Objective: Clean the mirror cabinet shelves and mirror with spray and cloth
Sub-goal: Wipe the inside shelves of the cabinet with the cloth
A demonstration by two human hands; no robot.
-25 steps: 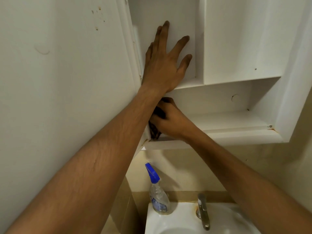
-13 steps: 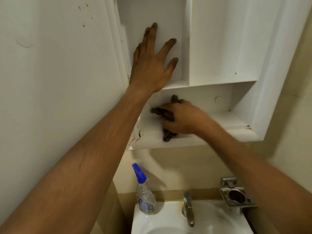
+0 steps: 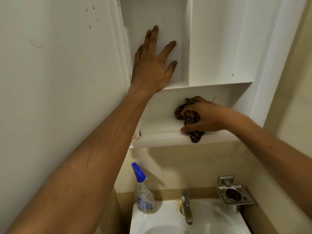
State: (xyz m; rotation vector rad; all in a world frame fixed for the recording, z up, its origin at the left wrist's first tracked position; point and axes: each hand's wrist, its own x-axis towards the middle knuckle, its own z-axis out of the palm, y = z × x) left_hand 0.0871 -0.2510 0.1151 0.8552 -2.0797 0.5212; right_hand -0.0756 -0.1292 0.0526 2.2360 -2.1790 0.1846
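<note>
The white mirror cabinet stands open on the wall, its compartments bare. My left hand lies flat with spread fingers against the back of the upper left compartment. My right hand grips a dark striped cloth on the bottom shelf, near the shelf's middle; a corner of the cloth hangs over the front lip. A clear spray bottle with a blue trigger stands on the left rim of the sink below. The mirror itself is not in sight.
The open cabinet door fills the left side. Below are a white sink with a metal tap and a metal cup holder on the wall at the right. The shelf's left front corner is chipped.
My right hand has slid the cloth rightward along the bottom shelf, from the left corner to near the middle. My left hand stays pressed in the upper compartment.
</note>
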